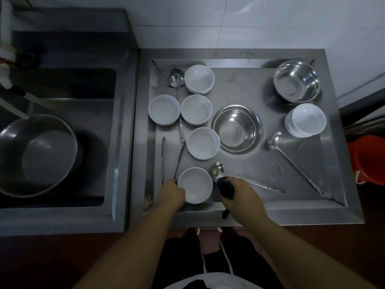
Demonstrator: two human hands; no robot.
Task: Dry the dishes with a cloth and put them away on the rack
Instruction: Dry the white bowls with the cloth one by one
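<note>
Steel covers the whole scene: a sink (62, 122) on the left holds a large pot (37, 155), and the counter (245, 84) on the right carries white bowls, steel bowls and ladles. At its near edge the left hand (171, 191) has its grip grasping the rim of 1 white bowl (195, 185). Just right of it, the right hand (239, 191) has its grip clenched around a dark cloth (226, 188), beside a ladle (218, 169).

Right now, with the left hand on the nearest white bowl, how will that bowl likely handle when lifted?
The white bowl looks glazed and rigid, so probably brittle if knocked against the steel tray. Its smooth surface may be slippery if wet. The left hand holds only its rim, so it could tilt; the right hand holds a dark cloth.
</note>
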